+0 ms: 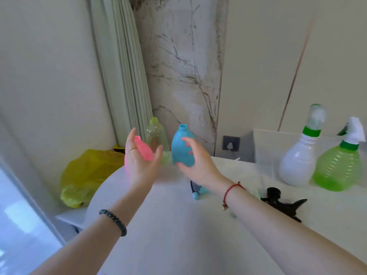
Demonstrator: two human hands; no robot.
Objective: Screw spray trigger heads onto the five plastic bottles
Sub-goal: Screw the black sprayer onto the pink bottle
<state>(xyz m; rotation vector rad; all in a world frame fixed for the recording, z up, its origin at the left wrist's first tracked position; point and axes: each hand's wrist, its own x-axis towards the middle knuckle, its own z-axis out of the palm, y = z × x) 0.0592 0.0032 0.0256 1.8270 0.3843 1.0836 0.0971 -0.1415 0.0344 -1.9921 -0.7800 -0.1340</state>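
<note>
Blue bottle [181, 149] — being grasped by right hand [195, 162] fingers [186, 140]; pink bottle [143, 148], at its 9 o'clock, being cupped in left hand [139, 161], fingers spread.

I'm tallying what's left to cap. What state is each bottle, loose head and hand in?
Blue plastic bottle: neck open, no head, upright, right hand closing around it.
Pink plastic bottle: no head, tilted, behind left hand.
Clear yellowish bottle: neck open, upright.
White bottle: head on.
Green ribbed bottle: head on.
Black trigger head: loose, lying on the table.
Blue trigger head: loose, lying on the table.
</note>
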